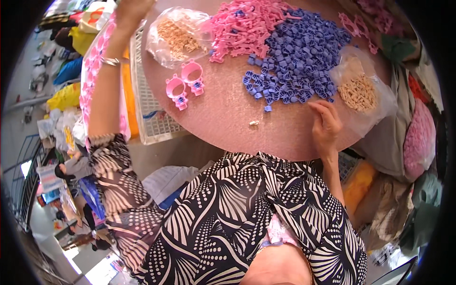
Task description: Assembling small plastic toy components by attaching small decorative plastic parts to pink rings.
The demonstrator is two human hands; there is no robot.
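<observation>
My left hand (135, 13) reaches to the far left, beyond the table; its fingers are cut off by the upper edge. My right hand (327, 121) rests at the near edge of a pile of blue plastic clips (304, 57), loosely curled, with a gap between thumb and fingers and nothing visible in it. Two pink ring-shaped plastic pieces (185, 84) with blue parts attached lie together on the left of the round table (223, 107). A small pale piece (254, 123) lies alone near the front. Behind, pink plastic parts (244, 28) are heaped against the blue clips.
Clear plastic bags with small tan pieces stand at the table's left (175, 40) and right (358, 92). A white plastic crate (154, 114) adjoins the table's left side. Bags (420, 137) and draped cloth (380, 137) crowd the right. Other people (78, 167) sit far left.
</observation>
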